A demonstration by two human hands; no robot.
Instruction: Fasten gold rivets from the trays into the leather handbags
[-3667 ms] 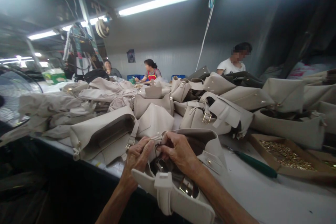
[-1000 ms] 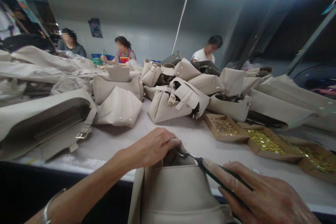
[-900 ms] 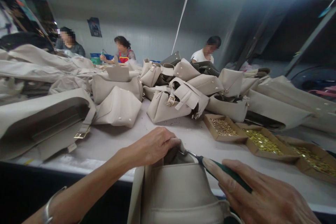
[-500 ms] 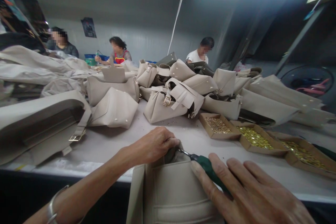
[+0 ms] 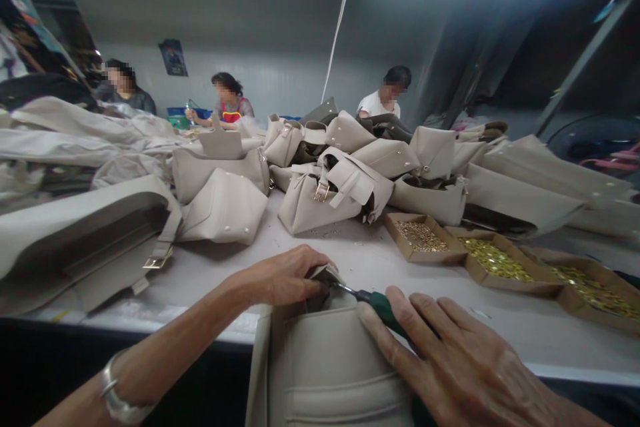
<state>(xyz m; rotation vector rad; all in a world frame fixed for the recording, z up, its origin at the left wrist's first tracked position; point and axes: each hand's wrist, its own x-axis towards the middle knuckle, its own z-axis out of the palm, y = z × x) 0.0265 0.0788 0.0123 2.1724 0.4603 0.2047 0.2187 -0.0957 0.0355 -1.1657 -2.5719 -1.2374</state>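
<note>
A beige handbag (image 5: 340,360) stands at the table's front edge, close to me. My left hand (image 5: 287,277) is closed on a piece of the bag at its upper edge, the thumb underneath. My right hand (image 5: 450,347) grips a screwdriver (image 5: 383,307) with a dark green handle, thumb and forefinger along it. The metal shaft points left, its tip at the bag piece beside my left fingers. The exact contact of the tip is hidden. A metal bangle (image 5: 117,390) is on my left wrist.
Cardboard trays hold small gold fittings (image 5: 423,237) and yellow-gold metal pieces (image 5: 495,259) at the right. Several beige bags (image 5: 320,197) are heaped across the table (image 5: 350,260). An open bag with a buckle (image 5: 157,257) lies left. People (image 5: 383,101) sit behind the heap.
My left fingers have shifted on the bag piece, and its edge now shows more. The screwdriver and right hand have moved slightly left. The view has shifted a little.
</note>
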